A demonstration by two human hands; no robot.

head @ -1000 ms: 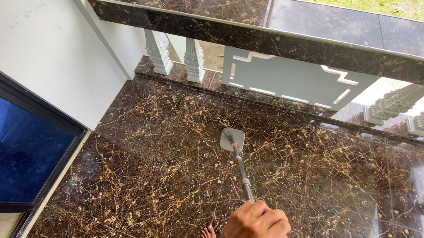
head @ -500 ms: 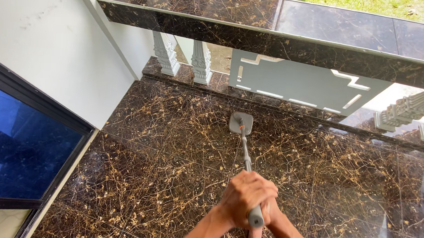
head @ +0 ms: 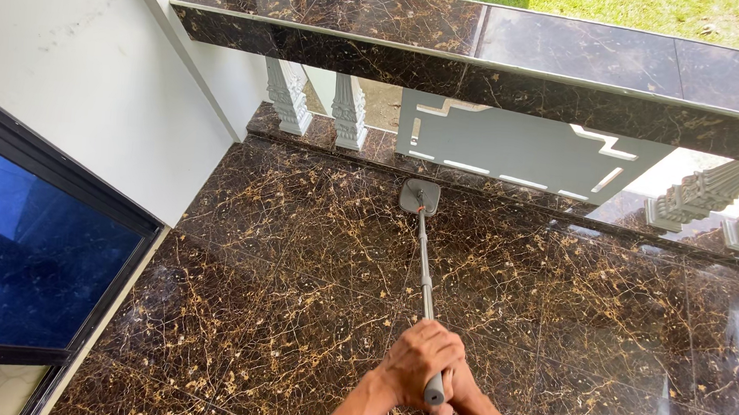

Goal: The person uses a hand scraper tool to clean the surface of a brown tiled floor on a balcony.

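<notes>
A mop with a thin metal handle (head: pixel 423 266) runs away from me across the dark marble floor (head: pixel 298 263). Its small grey square head (head: pixel 419 197) lies flat on the floor, close to the foot of the balustrade. My left hand (head: pixel 416 360) is wrapped around the top of the handle, just below its grey end cap. My right hand (head: pixel 459 386) grips the same handle right beside it, mostly hidden behind the left hand. Both forearms enter from the bottom edge.
A dark marble rail (head: pixel 482 52) on white balusters (head: pixel 286 96) and a white cut-out panel (head: pixel 518 148) bounds the far side. A white wall (head: pixel 79 70) and a dark-framed glass door (head: pixel 24 263) stand on the left. Grass lies beyond the rail.
The mop head has slid away from me toward the balustrade. Both hands have come into view on the handle top, where only one showed a second ago.
</notes>
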